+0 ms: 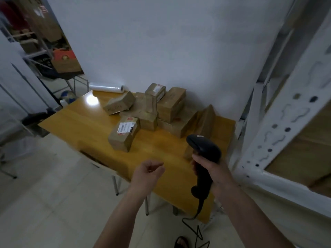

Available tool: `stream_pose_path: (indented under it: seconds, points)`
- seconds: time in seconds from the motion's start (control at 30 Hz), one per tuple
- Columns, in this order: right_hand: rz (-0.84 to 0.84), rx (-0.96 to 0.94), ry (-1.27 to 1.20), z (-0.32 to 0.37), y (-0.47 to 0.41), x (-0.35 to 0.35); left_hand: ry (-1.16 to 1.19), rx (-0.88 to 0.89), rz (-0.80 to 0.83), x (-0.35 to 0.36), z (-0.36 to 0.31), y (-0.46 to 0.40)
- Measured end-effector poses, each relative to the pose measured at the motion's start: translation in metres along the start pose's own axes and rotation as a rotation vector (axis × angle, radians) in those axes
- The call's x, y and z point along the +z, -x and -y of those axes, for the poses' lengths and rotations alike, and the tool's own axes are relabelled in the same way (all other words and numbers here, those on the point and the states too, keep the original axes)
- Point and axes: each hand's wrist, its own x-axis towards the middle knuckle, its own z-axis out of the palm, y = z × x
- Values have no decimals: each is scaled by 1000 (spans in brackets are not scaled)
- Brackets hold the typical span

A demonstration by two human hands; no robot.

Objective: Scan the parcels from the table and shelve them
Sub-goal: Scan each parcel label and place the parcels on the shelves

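Several brown cardboard parcels lie piled on a yellow wooden table against the white wall. The nearest parcel has a white barcode label on top and stands apart at the front of the pile. My right hand grips the handle of a black barcode scanner, its head pointing toward the parcels and its cable hanging to the floor. My left hand hovers over the table's front edge with fingers loosely curled, holding nothing. A white metal shelf rack stands at the right.
A roll of clear plastic film lies at the table's far left corner. Behind it a doorway opens onto racks with boxes. Chair legs and a dark seat stand at the left. Pale tiled floor lies below, with a sandalled foot.
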Motion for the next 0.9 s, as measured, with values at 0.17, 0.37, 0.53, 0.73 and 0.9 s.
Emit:
stream_pose_path:
  seconds: [0.17,0.37,0.53,0.73,0.9]
  points:
    - [-106,67,-118,6,-63,8,-176,41,130,21,-17,-74]
    - [-265,122,-233,0,-114,12,-466,65,312,44,-13,-139]
    - [-426,167,-286,-7,-146,5,-595,38,440,89,-18,-185]
    - [-595,202,-264,-19,-199,-7,-620,-4,550,149,-19,-229]
    - [-697,279,-248,-43,-232,-26,-561,-103,559,176,9,-258]
